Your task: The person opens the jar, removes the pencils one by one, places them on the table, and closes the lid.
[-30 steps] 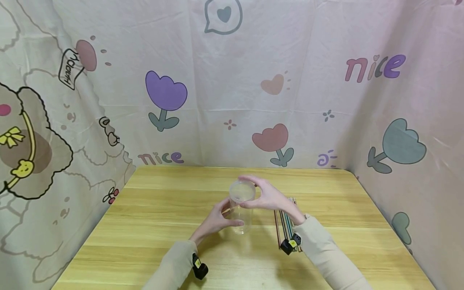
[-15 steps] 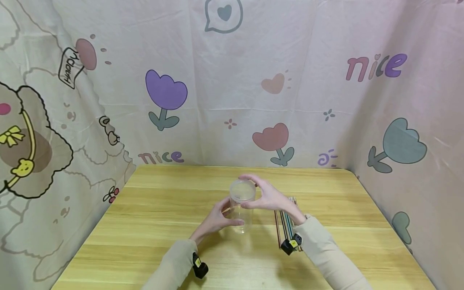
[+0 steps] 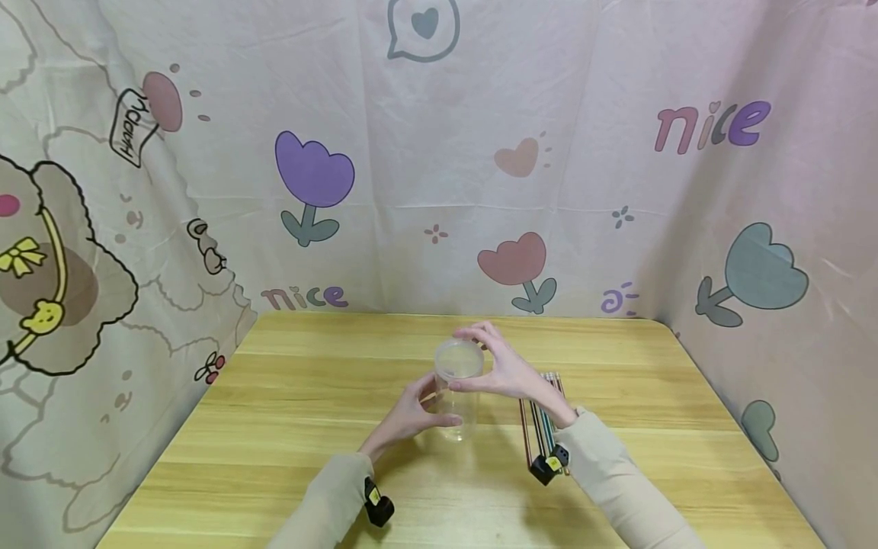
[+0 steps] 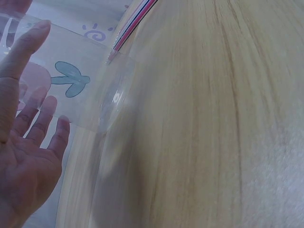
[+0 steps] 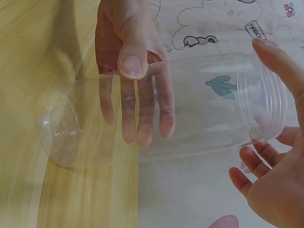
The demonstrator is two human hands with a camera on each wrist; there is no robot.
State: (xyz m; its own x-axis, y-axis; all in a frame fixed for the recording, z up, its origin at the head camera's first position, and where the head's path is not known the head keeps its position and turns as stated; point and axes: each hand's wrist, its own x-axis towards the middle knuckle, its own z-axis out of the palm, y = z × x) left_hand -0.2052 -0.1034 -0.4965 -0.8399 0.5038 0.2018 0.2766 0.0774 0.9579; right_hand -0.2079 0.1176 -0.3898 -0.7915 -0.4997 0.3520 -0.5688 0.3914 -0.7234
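Observation:
A clear plastic jar (image 3: 466,406) stands tall in the middle of the head view, its translucent round lid (image 3: 458,355) on top. My left hand (image 3: 409,415) holds the jar's body, thumb on the near side and fingers behind it. At the top, my right hand (image 3: 506,371) grips the lid's rim between thumb and fingers. The right wrist view shows nothing inside the see-through jar (image 5: 204,128); the left fingers (image 5: 128,107) show through its wall. From the left wrist, the jar's base (image 4: 116,97) appears at or just above the table; contact cannot be told.
Thin long coloured sticks (image 3: 537,423) lie in a bundle on the wooden table (image 3: 309,396), right of the jar and partly under the right forearm. A patterned cloth (image 3: 425,152) hangs behind the table and along both sides.
The right hand's fingers have shifted slightly on the lid, with the thumb a little further left. The left hand and the jar stay nearly in place.

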